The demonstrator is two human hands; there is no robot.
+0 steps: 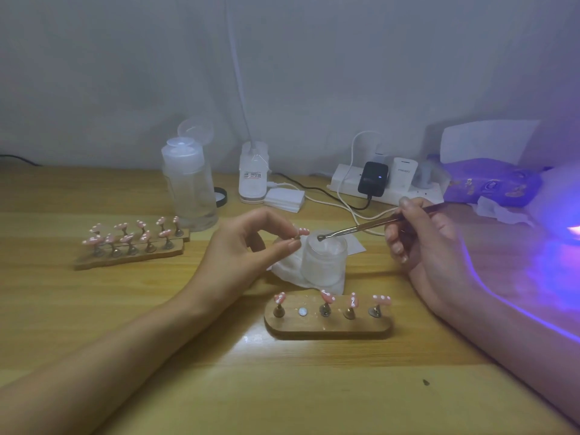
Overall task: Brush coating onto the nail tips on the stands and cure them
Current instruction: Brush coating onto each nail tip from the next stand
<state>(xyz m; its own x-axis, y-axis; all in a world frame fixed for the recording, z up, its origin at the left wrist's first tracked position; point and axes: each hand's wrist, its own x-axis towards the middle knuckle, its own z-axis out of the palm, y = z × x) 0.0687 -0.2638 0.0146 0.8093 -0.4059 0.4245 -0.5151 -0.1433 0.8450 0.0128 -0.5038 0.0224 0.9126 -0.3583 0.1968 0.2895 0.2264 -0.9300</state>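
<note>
Near the middle of the wooden table [188,356], the left hand [248,246] pinches a pink nail tip [303,231] by its small peg between thumb and forefinger. The other fingers are curled behind, and the peg itself is mostly hidden by the fingertips. The right hand [420,240] grips a slim metal tool [354,228] like a pen. The tool's dark end sits at the mouth of a frosted jar [324,265]; whether it carries bristles is too blurred to tell. The jar stands on a crumpled white wipe [288,271].

Toward the front edge lies a wooden stand [328,329] with four pink tips on pegs and one bare round spot [302,311] second from its left end. Two more stands [131,257] full of tips lie side by side toward the left edge, just beside a clear flip-cap bottle [190,196].

At the right edge a curing lamp [565,215] glows violet. It is cut off by the frame and washed out by glare, so its shape is unclear. A power strip [345,180] lies along the back edge.
</note>
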